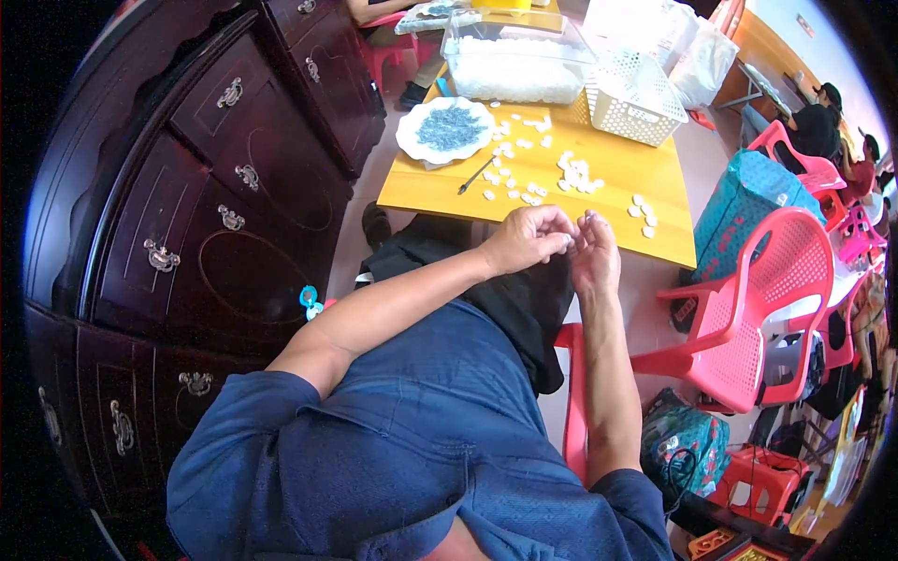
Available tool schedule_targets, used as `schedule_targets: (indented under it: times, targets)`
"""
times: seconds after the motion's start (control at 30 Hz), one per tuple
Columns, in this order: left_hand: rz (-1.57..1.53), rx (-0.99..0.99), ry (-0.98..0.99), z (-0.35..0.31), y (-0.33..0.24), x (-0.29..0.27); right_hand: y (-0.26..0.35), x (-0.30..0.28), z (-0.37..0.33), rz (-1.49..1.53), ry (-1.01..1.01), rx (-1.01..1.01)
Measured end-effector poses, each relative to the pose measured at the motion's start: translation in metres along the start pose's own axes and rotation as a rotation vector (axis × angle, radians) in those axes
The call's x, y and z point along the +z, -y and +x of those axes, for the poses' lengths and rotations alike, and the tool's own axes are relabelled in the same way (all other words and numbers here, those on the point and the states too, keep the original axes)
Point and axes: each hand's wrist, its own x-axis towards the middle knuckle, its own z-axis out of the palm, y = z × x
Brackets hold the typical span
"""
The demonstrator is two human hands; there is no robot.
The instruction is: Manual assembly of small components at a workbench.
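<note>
My left hand (529,239) and my right hand (596,257) meet just off the near edge of the yellow table (421,193). The fingers of both are closed in a pinch, tip to tip. Whatever they hold is too small to make out. Closest to them on the tabletop are small white plastic pieces (575,174), some in a cluster and others scattered. A thin dark stick-like tool (476,175) lies to their left. Beyond it, a white scalloped plate (408,140) bears a heap of thin grey-blue pieces (449,127).
At the table's far side stands a clear plastic box (519,75) full of white pieces, beside a white perforated basket (638,103). Dark wooden cabinets (224,187) line my left. On my right are a pink plastic chair (758,290) and a teal bag (748,210). Other people sit farther off.
</note>
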Motion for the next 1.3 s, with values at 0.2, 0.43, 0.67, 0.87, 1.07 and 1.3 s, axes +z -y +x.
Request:
schedule_targets:
  times: [0.2, 0.43, 0.67, 0.87, 1.07, 1.3]
  targets:
    - [0.003, 0.014, -0.089, -0.003, -0.003, -0.012, 0.003, 0.003, -0.003, -0.097, 0.067, 0.035]
    - [-0.027, -0.001, -0.064, -0.005, -0.006, -0.012, 0.003, 0.007, -0.005, -0.150, 0.075, 0.007]
    - [0.020, -0.013, -0.157, -0.006, 0.002, -0.028, 0.000, 0.012, -0.008, -0.242, 0.097, -0.055]
    - [-0.023, -0.019, -0.249, -0.008, -0.002, -0.033, -0.003, 0.010, -0.005, -0.340, 0.218, -0.101]
    - [-0.047, -0.015, -0.226, -0.012, 0.000, -0.035, -0.004, 0.013, -0.009, -0.422, 0.264, -0.073]
    - [-0.034, -0.019, -0.166, -0.012, 0.001, -0.036, -0.004, 0.014, -0.010, -0.424, 0.286, -0.064]
